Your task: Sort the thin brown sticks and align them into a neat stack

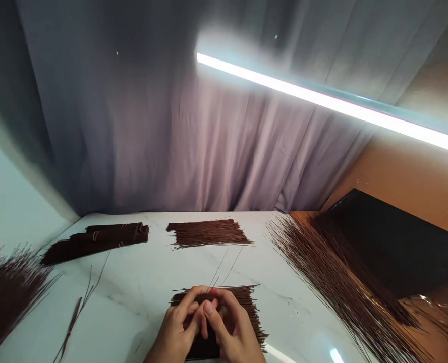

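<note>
Reading from the hands as the clock's centre, a loose heap of brown sticks (pixel 12 302) is lying at 9 o'clock, tied rolls (pixel 106 239) are resting at 10, and a slim tied bunch (pixel 71 322) is lying at 9, closer in, pointing towards 1 o'clock.

The left hand (pixel 179 322) is curling inward over the near pile (pixel 251 305), its fingertips meeting those of the right hand (pixel 234 322). That pile is lying directly beneath the hands and showing past them, its long axis running roughly from 9 to 3 o'clock; the right hand is sitting nearer its ragged 3 o'clock ends.

2 thin strands (pixel 221 264) are slanting towards 1 o'clock just beyond the meeting fingertips, crossing the pile's axis steeply. I cannot tell whether the curled fingers are pinching them.

A flat pile (pixel 209 234) is lying at 12 o'clock, its sticks also running 9 to 3. Farthest right, a long spread (pixel 337 287) is slanting from 10 to 4, beside a black sheet (pixel 390 242) at 2.
</note>
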`<state>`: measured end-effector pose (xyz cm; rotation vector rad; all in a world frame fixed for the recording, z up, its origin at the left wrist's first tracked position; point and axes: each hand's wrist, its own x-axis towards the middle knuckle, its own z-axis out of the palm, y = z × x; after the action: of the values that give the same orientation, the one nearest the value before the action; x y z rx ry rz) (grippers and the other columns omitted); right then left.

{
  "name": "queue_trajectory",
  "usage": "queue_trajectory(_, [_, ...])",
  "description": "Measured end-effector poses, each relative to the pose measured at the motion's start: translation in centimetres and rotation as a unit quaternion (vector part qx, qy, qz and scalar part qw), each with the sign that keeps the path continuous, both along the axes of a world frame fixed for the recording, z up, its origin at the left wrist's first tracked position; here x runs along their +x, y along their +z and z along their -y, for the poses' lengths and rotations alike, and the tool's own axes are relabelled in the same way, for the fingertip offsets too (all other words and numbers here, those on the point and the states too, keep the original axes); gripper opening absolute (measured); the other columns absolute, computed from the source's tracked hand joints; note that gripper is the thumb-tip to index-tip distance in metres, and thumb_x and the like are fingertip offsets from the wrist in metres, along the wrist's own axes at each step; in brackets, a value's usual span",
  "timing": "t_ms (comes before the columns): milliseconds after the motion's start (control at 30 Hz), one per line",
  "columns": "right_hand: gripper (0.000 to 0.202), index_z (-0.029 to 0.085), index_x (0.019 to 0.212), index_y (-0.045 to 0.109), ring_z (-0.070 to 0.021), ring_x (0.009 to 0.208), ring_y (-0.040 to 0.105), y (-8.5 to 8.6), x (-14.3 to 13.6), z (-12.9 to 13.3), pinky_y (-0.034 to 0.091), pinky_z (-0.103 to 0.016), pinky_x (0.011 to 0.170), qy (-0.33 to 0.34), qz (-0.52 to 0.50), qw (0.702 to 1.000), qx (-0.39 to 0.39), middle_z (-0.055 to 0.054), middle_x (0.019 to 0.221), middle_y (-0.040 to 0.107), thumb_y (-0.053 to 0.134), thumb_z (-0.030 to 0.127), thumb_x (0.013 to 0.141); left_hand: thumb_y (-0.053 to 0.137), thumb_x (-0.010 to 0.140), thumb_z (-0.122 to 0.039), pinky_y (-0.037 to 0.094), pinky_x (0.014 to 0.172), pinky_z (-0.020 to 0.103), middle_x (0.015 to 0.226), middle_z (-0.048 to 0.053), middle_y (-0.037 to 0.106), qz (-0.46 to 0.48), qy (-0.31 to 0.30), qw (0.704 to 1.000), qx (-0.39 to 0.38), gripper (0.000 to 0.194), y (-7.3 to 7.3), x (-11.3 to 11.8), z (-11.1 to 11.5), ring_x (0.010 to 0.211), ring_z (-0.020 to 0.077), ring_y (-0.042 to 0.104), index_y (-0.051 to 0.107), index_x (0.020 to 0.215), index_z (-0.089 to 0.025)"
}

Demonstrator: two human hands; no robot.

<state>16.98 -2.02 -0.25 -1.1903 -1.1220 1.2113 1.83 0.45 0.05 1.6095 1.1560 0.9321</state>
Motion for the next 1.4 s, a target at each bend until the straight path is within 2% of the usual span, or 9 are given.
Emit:
queue_trajectory(100, [0.051,0.020,0.095,0.070,-0.0116,0.048,0.045,-0.9,-0.6,0.2,0.038,-0.025,0.044,-0.018,-0.006,1.000,-0.007,0.000,0.069,0.056,0.065,0.070,0.084,0.049,0.094,-0.067,0.037,0.045,0.022,0.051,-0.004,0.061,0.022,-0.010,0.999,-0.021,0.051,-0.5,1.8,1.1,0.043,0.0131,0.046,0.063,0.113,-0.022])
queue_trajectory(233, [0.057,0.019,0.078,0.068,-0.0132,0.045,0.047,0.3,1.7,-0.7,0.039,-0.026,0.041,-0.025,-0.022,0.998,-0.046,0.000,0.059,0.054,0.065,0.076,0.078,0.053,0.093,-0.063,0.035,0.038,0.020,0.068,-0.002,0.069,0.018,-0.046,0.996,-0.075,0.055,0.0,2.8,1.2,0.040,0.0112,0.046,0.047,0.133,-0.025])
queue_trajectory(400, [0.053,0.022,0.084,0.066,-0.0248,0.073,0.065,4.3,11.6,-0.2,0.056,-0.034,0.058,-0.176,0.099,0.979,0.030,-0.009,0.083,0.070,0.059,0.075,0.082,0.045,0.103,-0.043,0.052,0.079,0.028,0.096,0.001,0.070,-0.144,-0.068,0.981,0.111,0.025,2.8,0.6,-5.2,0.082,0.0176,0.065,0.059,0.115,-0.027])
queue_trajectory(467, [0.050,0.024,0.086,0.065,-0.0226,0.063,0.064,5.3,17.8,0.7,0.055,-0.036,0.062,-0.223,0.253,0.941,0.028,-0.006,0.073,0.068,0.053,0.073,0.085,0.048,0.103,-0.036,0.049,0.090,0.035,0.095,0.002,0.067,-0.221,-0.044,0.951,0.210,0.020,3.3,-0.6,-9.6,0.090,0.0212,0.062,0.064,0.099,-0.024])
queue_trajectory(567, [0.050,0.029,0.088,0.065,-0.0268,0.054,0.064,5.4,26.1,2.4,0.046,-0.036,0.049,-0.288,0.491,0.820,-0.066,-0.006,0.071,0.071,0.046,0.074,0.082,0.052,0.101,-0.026,0.046,0.098,0.042,0.103,0.004,0.068,-0.245,-0.042,0.936,0.249,0.015,2.7,-1.2,-15.6,0.101,0.0244,0.059,0.066,0.099,-0.023])
queue_trajectory(667, [0.048,0.031,0.090,0.066,-0.0333,0.059,0.069,4.2,30.2,3.8,0.044,-0.038,0.047,-0.288,0.586,0.747,-0.126,-0.007,0.073,0.074,0.039,0.071,0.084,0.056,0.101,-0.026,0.048,0.100,0.045,0.105,0.004,0.070,-0.267,-0.060,0.920,0.281,0.014,1.5,-0.4,-19.0,0.104,0.0246,0.062,0.069,0.102,-0.022])
queue_trajectory(933, [0.070,0.019,0.113,0.061,-0.0299,0.067,0.067,0.7,27.8,4.2,0.049,-0.040,0.051,-0.352,0.664,0.660,0.009,-0.017,0.110,0.060,0.025,0.075,0.093,0.064,0.099,-0.032,0.058,0.089,0.046,0.130,0.010,0.064,-0.330,-0.110,0.875,0.336,0.032,-0.6,2.4,-20.1,0.106,0.0250,0.068,0.061,0.128,-0.019])
queue_trajectory(1233, [0.050,0.016,0.105,0.066,-0.0224,0.075,0.066,-0.1,23.1,3.3,0.053,-0.035,0.063,-0.334,0.652,0.635,0.245,-0.013,0.106,0.061,0.038,0.057,0.103,0.064,0.099,-0.032,0.058,0.089,0.046,0.130,0.010,0.064,-0.343,-0.060,0.870,0.348,0.032,-0.6,2.0,-19.7,0.106,0.0250,0.068,0.061,0.128,-0.019])
queue_trajectory(1400, [0.032,0.014,0.112,0.064,-0.0241,0.087,0.066,1.1,20.0,1.7,0.053,-0.038,0.079,-0.260,0.644,0.643,0.323,-0.014,0.105,0.062,0.046,0.040,0.105,0.063,0.099,-0.030,0.058,0.088,0.044,0.124,0.008,0.067,-0.338,-0.052,0.862,0.374,0.027,1.3,2.3,-18.8,0.102,0.0235,0.068,0.063,0.123,-0.018])
